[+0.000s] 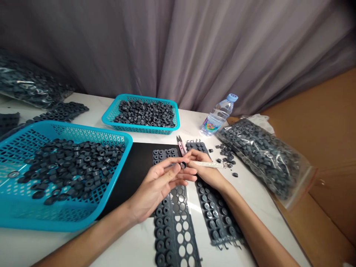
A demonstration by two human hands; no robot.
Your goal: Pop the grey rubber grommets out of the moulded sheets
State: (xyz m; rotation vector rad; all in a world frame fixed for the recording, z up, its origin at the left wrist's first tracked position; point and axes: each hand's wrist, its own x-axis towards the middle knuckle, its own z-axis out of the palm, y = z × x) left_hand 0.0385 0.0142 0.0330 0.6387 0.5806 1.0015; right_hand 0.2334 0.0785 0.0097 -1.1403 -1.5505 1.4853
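My left hand (162,181) is closed, with a small black rubber ring (183,165) pinched between thumb and fingers. Close against it, my right hand (204,168) grips a slim stick wrapped in white (213,164); the stick's front end is hidden by the fingers. Beneath both hands lies a black rubber sheet (162,222) of moulded rings, with round holes along its right part. A second moulded sheet (211,207) runs under my right wrist. Pink-handled thread snips (181,145) rest just beyond my fingers.
Two blue baskets (118,178) (178,122) hold many loose black rings. A water bottle (218,115) stands at the back. On the right, a clear bag of rings (261,155) lies beside scattered pieces (226,154). Another full bag (30,81) sits far left.
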